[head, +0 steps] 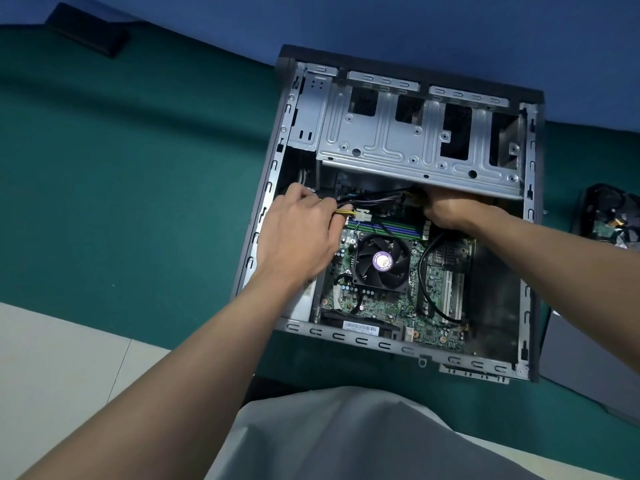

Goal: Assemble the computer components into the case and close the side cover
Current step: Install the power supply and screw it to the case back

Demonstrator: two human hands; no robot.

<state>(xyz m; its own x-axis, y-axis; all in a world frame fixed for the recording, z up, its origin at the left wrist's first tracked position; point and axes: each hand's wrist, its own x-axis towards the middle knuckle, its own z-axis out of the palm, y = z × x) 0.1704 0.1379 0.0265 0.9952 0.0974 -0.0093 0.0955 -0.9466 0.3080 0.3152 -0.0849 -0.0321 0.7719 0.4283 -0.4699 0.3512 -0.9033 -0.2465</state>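
The open computer case (270,188) lies on its side on a green table, its motherboard (398,306) and black CPU fan (380,262) exposed. My left hand (298,233) is inside the case's left part, fingers closed on a bundle of yellow and black power cables (346,213) ending in a white connector (363,215). My right hand (446,209) reaches under the metal drive cage (391,140); its fingers are hidden by the cage, close to more cables. Memory slots (391,227) run between both hands.
A grey side panel (588,368) lies at the right of the case. A dark component with cables (609,216) sits at the far right edge. A black flat object (86,27) rests at the back left. Green table surface (121,168) spreads to the left.
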